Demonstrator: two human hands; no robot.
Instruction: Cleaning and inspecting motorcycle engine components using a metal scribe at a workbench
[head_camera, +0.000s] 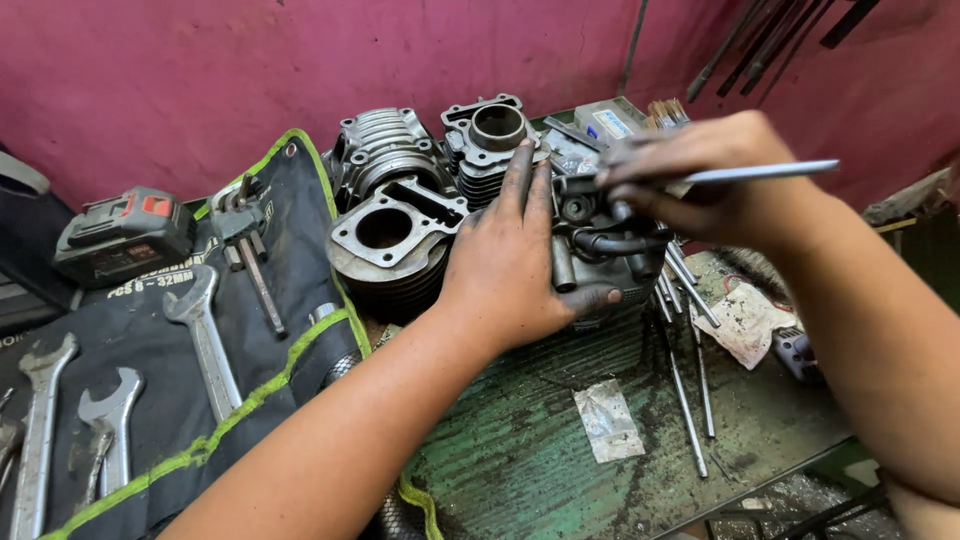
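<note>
My left hand (515, 262) lies flat against a dark metal engine head (610, 245) on the worn green bench, thumb hooked under its front. Above that part, my right hand (700, 180) grips a thin silver rod-like tool (770, 171) that points to the right. Both hands are smeared with grease. The tool's working end is hidden behind my fingers.
Finned engine cylinders (395, 235) (490, 140) stand to the left and behind. A black tool roll with green edging (280, 300) holds several spanners (205, 335). A cordless tool battery (125, 235) sits far left. Long metal rods (690, 390) and a small plastic bag (608, 420) lie on the bench (520, 450).
</note>
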